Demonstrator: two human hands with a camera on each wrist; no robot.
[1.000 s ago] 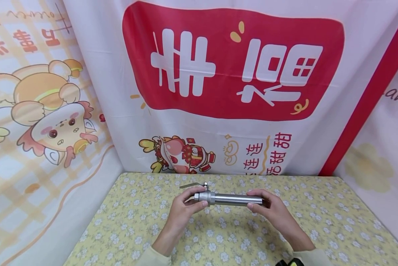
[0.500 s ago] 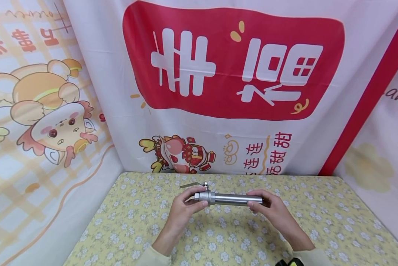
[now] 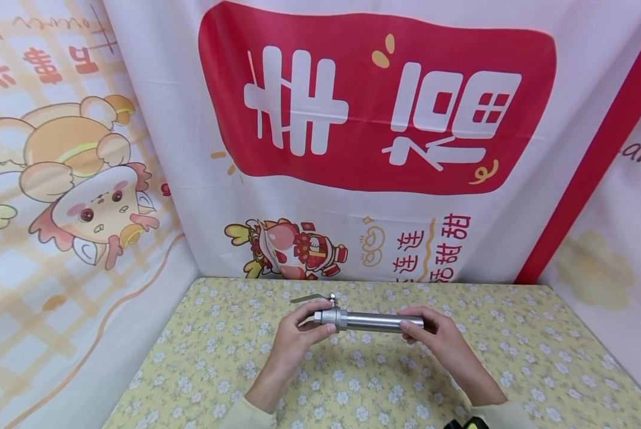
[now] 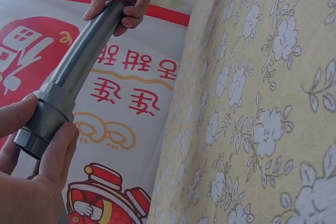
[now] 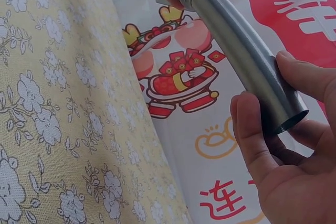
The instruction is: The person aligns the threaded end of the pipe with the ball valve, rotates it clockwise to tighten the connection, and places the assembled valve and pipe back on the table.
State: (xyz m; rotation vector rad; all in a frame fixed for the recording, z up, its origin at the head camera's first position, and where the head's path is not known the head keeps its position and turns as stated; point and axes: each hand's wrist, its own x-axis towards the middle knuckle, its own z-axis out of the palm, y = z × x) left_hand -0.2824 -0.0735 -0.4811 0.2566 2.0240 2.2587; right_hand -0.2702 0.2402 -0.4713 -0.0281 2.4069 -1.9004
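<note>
A metal ball valve (image 3: pixel 331 319) with a flat lever handle (image 3: pixel 307 298) is joined to a straight steel pipe (image 3: pixel 376 322). Both are held up over the table, the pipe lying nearly level in the head view. My left hand (image 3: pixel 293 339) grips the valve body between thumb and fingers. At the pipe's far right end, my right hand (image 3: pixel 435 333) holds the tube, thumb on the near side. The right wrist view shows the pipe's open end (image 5: pixel 294 121) among the right fingers. In the left wrist view the valve's open mouth (image 4: pixel 32 148) points toward the left palm.
A table (image 3: pixel 352 381) covered in yellow floral cloth lies beneath the hands. Behind it hangs a white printed curtain (image 3: pixel 165 119) with a large red panel. More printed cloth (image 3: pixel 74 298) closes off the left side. A dark wrist strap (image 3: pixel 467 423) shows at the bottom edge.
The right thumb has shifted up across the pipe, and the right fingertips now show beneath it. My left hand and the valve stay in place.
</note>
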